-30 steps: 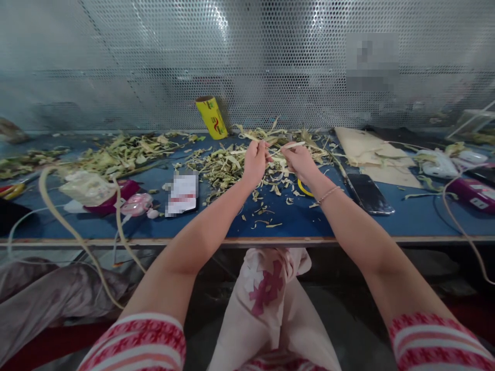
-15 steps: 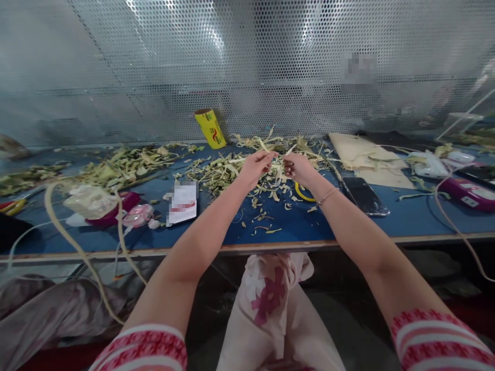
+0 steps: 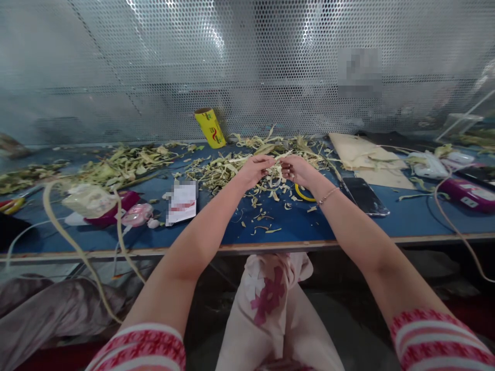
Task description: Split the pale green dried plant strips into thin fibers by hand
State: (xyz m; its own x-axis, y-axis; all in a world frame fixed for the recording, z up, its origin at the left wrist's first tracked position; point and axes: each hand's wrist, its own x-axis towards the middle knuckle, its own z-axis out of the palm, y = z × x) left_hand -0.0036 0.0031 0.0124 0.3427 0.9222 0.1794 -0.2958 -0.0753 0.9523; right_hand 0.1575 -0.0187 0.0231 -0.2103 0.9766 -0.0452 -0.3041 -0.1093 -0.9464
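Left hand (image 3: pixel 253 170) and right hand (image 3: pixel 297 169) close together above desk (image 3: pixel 301 219), both pinching pale strip (image 3: pixel 276 167) between fingertips. Scrap pile (image 3: pixel 232 167) directly beneath and behind. Phone (image 3: pixel 363 196) right of right hand. Yellow roll (image 3: pixel 211 128) by mesh wall.

The card (image 3: pixel 182 202) on the table (image 3: pixel 348 226) is blurred out, same with a patch on the mesh wall (image 3: pixel 359 72). Both hands (image 3: pixel 276 170) cover whatever strip they're pinching.

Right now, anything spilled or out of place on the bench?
Yes. Pale green strips and scraps litter the blue table around both hands, more at the left. A black phone lies among them, and long strips droop over the front edge.
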